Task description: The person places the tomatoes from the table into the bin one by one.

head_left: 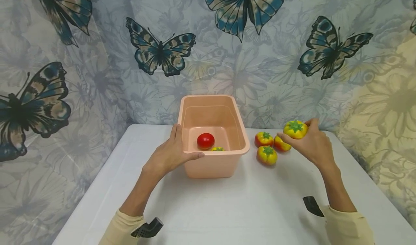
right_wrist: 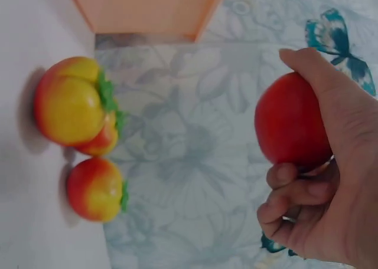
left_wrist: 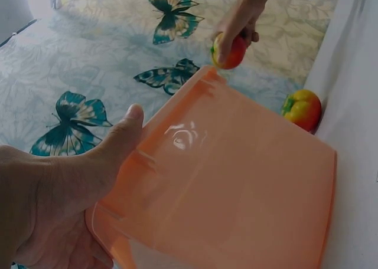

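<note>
My left hand (head_left: 169,153) grips the near left corner of a peach plastic bin (head_left: 242,152), thumb along the front rim and fingers down its side. Inside lie a red tomato (head_left: 205,141), bottom up, and a yellow one with a green top (head_left: 217,149), mostly hidden by the front wall. To the right, my right hand (head_left: 313,144) holds a red-and-yellow tomato (head_left: 295,129) above the table, green leaves facing up. Its smooth red underside (right_wrist: 293,121) shows in the right wrist view. Below that hand, three similar tomatoes (head_left: 267,155) sit close together beside the bin.
A white table (head_left: 208,209) carries everything. Behind it and at both sides hangs cloth (head_left: 260,75) printed with butterflies and flowers. Dark wrist devices (head_left: 147,228) sit at both pale sleeves.
</note>
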Available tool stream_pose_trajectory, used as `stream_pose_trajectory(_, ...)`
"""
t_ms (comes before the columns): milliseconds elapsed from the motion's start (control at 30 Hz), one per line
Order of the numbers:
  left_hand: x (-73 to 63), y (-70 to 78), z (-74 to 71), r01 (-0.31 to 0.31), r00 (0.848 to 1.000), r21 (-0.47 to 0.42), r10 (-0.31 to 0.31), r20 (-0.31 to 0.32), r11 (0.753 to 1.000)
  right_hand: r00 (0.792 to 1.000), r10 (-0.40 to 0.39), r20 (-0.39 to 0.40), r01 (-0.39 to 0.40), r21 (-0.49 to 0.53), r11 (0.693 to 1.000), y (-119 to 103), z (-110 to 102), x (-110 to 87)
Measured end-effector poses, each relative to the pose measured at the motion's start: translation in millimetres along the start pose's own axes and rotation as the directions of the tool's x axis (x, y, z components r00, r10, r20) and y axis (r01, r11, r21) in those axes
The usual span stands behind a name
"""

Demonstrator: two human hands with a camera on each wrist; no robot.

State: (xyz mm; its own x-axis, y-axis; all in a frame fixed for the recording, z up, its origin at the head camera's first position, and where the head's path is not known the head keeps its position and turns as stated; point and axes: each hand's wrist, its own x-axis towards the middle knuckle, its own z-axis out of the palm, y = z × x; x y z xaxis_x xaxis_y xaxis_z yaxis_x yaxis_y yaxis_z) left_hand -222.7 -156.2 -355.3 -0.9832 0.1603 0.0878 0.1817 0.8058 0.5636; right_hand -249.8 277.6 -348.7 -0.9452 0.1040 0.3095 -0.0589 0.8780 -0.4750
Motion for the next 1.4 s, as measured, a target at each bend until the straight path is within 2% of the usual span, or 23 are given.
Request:
stream_pose_trajectory(200,-0.1,1.0,-0.1,0.010,1.000,0.014,-0.010,0.009,1.000,1.000,-0.024,0.004,0.024,0.061,0.998,-18.3,-1.3,-1.8)
stream_pose_trajectory(367,0.5,0.7,1.1,0.004,1.000,0.011,-0.004,0.012,1.000,0.998,-0.055,-0.009,0.055,0.161,0.985,-30.9,2.5,-3.0)
stream_pose_trajectory(633,0.8,1.1,0.9,0.009,1.000,0.027,-0.010,0.014,1.000,0.989,-0.149,-0.022,0.150,0.227,0.962,-58.1,9.7,-0.6)
stream_pose_trajectory(833,1.2,2.8,0.3,0.016,1.000,0.029,-0.017,0.021,0.999,0.981,-0.192,0.021,0.182,0.232,0.956,-76.4,18.7,2.0)
stream_pose_trajectory(1000,1.6,3.3,-0.4,0.020,0.999,0.036,-0.021,0.026,0.999,0.970,-0.223,0.098,0.196,0.229,0.953,-93.9,27.0,4.4)
stream_pose_trajectory(1133,1.4,4.3,-0.9,0.019,0.999,0.024,-0.019,0.025,1.000,0.947,-0.289,0.138,0.248,0.256,0.934,-109.0,38.6,6.2)
stream_pose_trajectory(1300,0.4,4.2,-0.7,0.036,0.998,0.036,-0.038,0.045,0.999,0.897,-0.406,0.176,0.346,0.294,0.891,-126.5,54.4,4.3)
stream_pose_trajectory(1400,0.0,4.3,-1.1,0.054,0.997,0.041,-0.057,0.058,0.998,0.863,-0.457,0.215,0.394,0.279,0.876,-137.5,60.4,1.2)
